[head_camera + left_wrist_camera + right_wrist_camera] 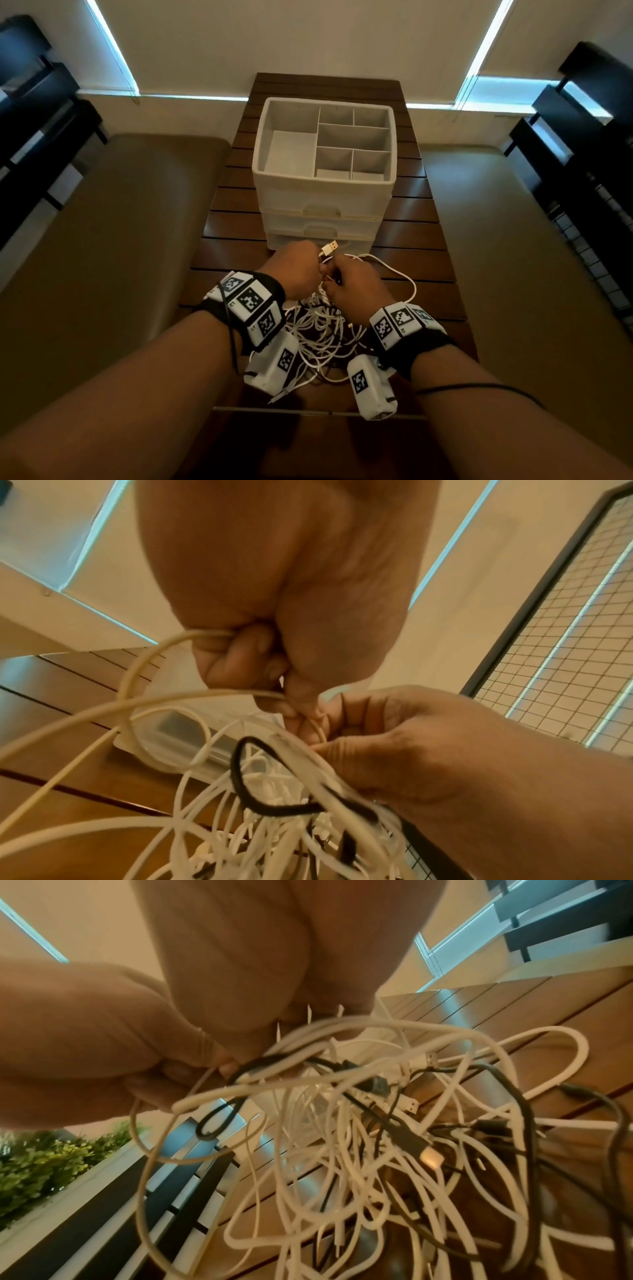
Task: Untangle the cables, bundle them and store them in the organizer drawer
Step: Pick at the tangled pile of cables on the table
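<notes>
A tangle of white and black cables (322,329) lies on the wooden table (428,267), just in front of the white organizer (322,192). Its drawers look closed. My left hand (301,267) grips a white cable whose USB plug (330,247) sticks up past the fingers. My right hand (352,277) is right beside it, fingers curled into the strands. In the left wrist view my left hand (260,669) curls round a cream cable (143,704) while my right hand (387,748) pinches strands. The right wrist view shows the cable tangle (377,1137) hanging below both hands.
The organizer has an open top tray (291,157) with several empty compartments. Tan benches (102,240) flank the slatted table on both sides. Dark shelving (582,164) stands at the right and at the left. A looping white cable (407,284) reaches right of the hands.
</notes>
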### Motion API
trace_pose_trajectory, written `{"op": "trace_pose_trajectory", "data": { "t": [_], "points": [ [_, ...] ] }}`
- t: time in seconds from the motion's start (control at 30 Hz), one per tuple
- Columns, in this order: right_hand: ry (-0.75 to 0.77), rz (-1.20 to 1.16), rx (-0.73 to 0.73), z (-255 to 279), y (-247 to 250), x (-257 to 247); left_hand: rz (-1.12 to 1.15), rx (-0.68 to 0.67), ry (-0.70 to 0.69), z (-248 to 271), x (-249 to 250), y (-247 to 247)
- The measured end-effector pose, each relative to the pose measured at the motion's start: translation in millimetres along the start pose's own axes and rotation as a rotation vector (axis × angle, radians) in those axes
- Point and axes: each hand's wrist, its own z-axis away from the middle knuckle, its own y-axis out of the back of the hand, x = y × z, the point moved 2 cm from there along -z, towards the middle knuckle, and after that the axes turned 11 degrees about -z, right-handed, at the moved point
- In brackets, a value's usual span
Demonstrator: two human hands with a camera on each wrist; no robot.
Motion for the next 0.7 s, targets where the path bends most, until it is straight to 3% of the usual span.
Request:
{"op": "trace_pose_trajectory", "data": {
  "t": [0.17,0.3,0.43,0.57,0.7],
  "points": [
    [-0.101,0.159,-0.154,-5,6,4,0.000,0.011,-0.013,4,0,0],
    [-0.156,0.151,-0.245,-7,19,10,0.037,0.076,-0.021,11,-12,5],
    [-0.074,0.207,-0.127,-9,26,4,-0.127,0.085,0.074,17,-26,8],
    [0.043,0.240,-0.042,-12,20,-12,-0.114,0.177,-0.086,19,1,11],
    [0.083,0.075,0.013,-6,25,-8,0.087,0.217,-0.053,14,2,21]
  ]
}}
